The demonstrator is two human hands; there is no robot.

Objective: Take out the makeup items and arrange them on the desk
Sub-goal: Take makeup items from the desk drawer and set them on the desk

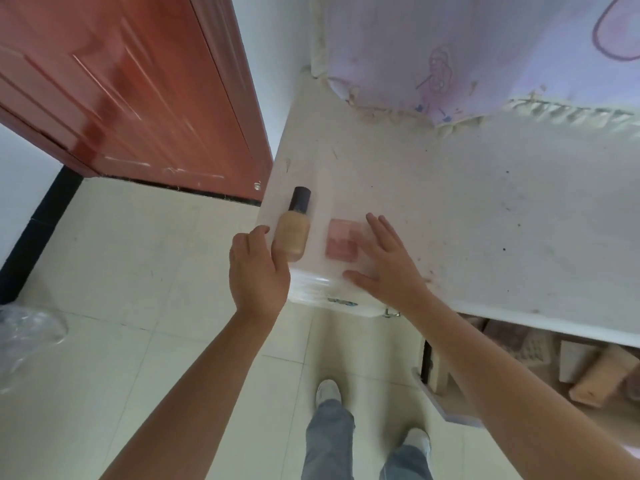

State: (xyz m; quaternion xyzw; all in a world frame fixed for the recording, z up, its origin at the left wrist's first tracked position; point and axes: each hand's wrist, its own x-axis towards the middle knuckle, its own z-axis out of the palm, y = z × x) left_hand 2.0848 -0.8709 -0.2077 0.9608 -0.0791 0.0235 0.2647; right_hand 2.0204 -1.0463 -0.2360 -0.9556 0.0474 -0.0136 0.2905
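Near the desk (450, 202) corner, the left hand (258, 268) loosely touches the bottle (294, 233); the right hand (384, 261) lies flat, holding nothing, beside the pink compact (341, 242). A nudge could roll the bottle off.

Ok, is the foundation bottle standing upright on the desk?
No, the foundation bottle lies flat on its side on the desk, dark cap pointing away, with the left hand touching its lower end.

Pale tiled floor (145, 306) near and left. Red-brown wooden door (138, 91) far left, set in white wall (273, 57) with black skirting (38, 230). Scuffed white desk (485, 220) right; lilac frilled cloth (467, 46) draped at far edge.
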